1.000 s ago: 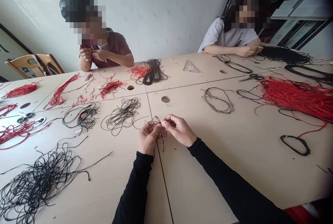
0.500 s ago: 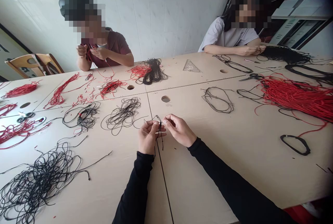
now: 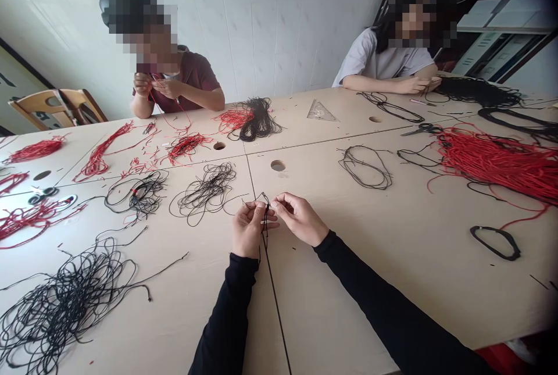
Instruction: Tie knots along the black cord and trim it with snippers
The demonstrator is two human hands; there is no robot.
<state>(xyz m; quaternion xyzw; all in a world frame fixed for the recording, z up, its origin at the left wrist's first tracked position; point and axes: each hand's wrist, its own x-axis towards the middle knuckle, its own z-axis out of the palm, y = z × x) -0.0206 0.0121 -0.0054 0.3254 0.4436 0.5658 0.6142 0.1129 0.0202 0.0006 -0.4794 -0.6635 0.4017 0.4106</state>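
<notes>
Between thumb and fingers, my left hand [image 3: 250, 228] pinches a thin black cord [image 3: 266, 234] whose ends dangle below the grip. A small loop of the cord sticks up above the fingertips. Just to the right, my right hand [image 3: 300, 217] is closed, thumb against index finger, close beside the cord. Whatever lies in that pinch is too small to make out. Both hands are over the seam of the table [image 3: 340, 282]. Left of them lies a loose coil of thin black cord [image 3: 209, 189].
A tangled black cord pile [image 3: 74, 299] lies at the near left, a red cord heap [image 3: 501, 160] at the right. Scissors [image 3: 424, 129] and a clear set square [image 3: 321, 110] lie farther back. Two people [image 3: 192, 75] [image 3: 387, 61] sit opposite, handling cords.
The dangling cord ends have swung slightly left, closer to my left hand. Both my hands stay almost where they were.
</notes>
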